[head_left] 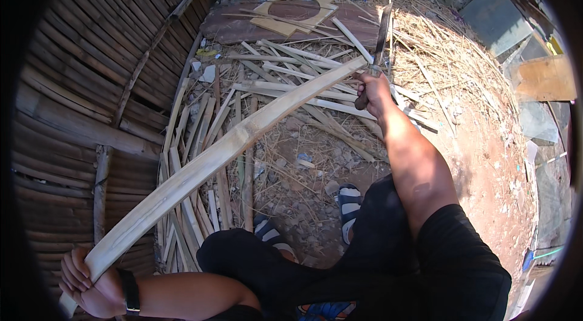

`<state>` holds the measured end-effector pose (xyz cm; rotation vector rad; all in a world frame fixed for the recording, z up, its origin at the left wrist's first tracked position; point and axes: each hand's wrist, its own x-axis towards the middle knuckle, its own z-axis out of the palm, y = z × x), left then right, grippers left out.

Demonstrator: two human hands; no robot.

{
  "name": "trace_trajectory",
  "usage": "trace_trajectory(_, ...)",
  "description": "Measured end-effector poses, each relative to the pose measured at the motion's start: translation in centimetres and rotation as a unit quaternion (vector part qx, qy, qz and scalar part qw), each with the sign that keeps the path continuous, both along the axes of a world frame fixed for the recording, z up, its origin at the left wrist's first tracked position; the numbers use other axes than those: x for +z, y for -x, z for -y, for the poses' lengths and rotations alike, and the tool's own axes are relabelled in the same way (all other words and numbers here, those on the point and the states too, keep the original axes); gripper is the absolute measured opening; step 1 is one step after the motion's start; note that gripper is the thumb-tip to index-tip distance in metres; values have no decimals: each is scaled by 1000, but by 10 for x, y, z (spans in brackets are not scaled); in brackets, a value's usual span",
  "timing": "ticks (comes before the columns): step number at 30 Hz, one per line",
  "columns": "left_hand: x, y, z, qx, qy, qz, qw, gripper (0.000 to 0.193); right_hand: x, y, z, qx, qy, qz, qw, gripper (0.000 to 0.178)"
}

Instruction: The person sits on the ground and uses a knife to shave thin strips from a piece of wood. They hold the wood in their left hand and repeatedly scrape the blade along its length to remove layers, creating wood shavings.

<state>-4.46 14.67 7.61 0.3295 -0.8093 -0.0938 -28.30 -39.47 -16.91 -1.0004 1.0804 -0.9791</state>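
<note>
A long pale split bamboo strip (240, 136) runs slantwise from the lower left up to the upper middle, with a node near its middle. My left hand (91, 284), a dark watch strap at its wrist, is closed around the near end. At the far end my right hand (375, 91) is closed on the handle of a machete (383, 33), its dark blade pointing away and up. The strip's far tip meets the machete near its handle, by my right fingers. Whether those fingers also grip the strip I cannot tell.
Several cut bamboo strips (188, 199) lie piled by the slatted bamboo wall (79, 96) at left. Beyond, a board with a round hole (267, 25) rests on a reddish panel (225, 27). Straw-like shavings (437, 54) cover the ground; sheets and boards (543, 78) lean at right.
</note>
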Motion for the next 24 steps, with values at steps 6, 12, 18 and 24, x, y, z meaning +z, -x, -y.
trace_trajectory(6,2,4,6,35,-8,-2,999,35,-8,12,10,-20,-21,45,999,24)
trace_trajectory(12,3,4,9,37,-16,-4,999,35,-17,11,10,11,-2,31,999,23)
trace_trajectory(18,4,4,6,35,-22,-3,999,36,-17,8,8,14,-11,0,1000,21)
trace_trajectory(24,3,3,5,30,-19,-9,999,35,-30,21,27,13,-18,-6,1000,22)
